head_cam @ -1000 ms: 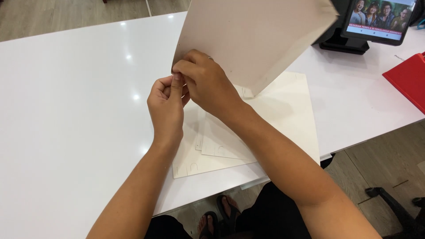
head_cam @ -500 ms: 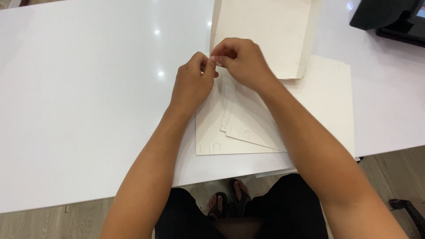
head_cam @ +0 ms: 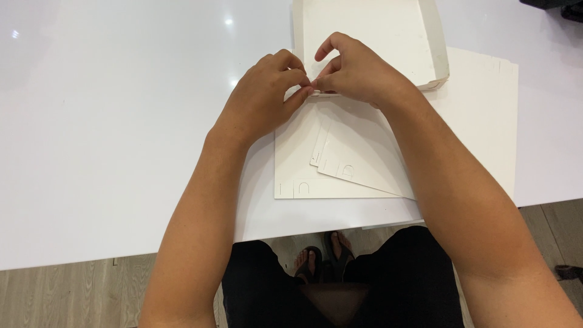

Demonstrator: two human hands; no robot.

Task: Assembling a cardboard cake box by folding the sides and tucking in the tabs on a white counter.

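Note:
A cream cardboard box (head_cam: 376,33), partly folded with raised side walls, lies flat on the white table (head_cam: 109,133). My left hand (head_cam: 264,94) and my right hand (head_cam: 352,70) meet at the box's near edge, fingertips pinching a small flap there. Under and in front of my hands lie several flat cream cardboard sheets (head_cam: 346,158) with cut tabs, stacked loosely at slight angles.
A larger flat cardboard sheet (head_cam: 486,109) spreads to the right under the box. A dark device base (head_cam: 562,7) shows at the top right corner. The table's front edge runs just before my lap, wooden floor below.
The box, held upright a second ago, has come down flat onto the table. Both hands stayed on its near edge, and the view tilted downward.

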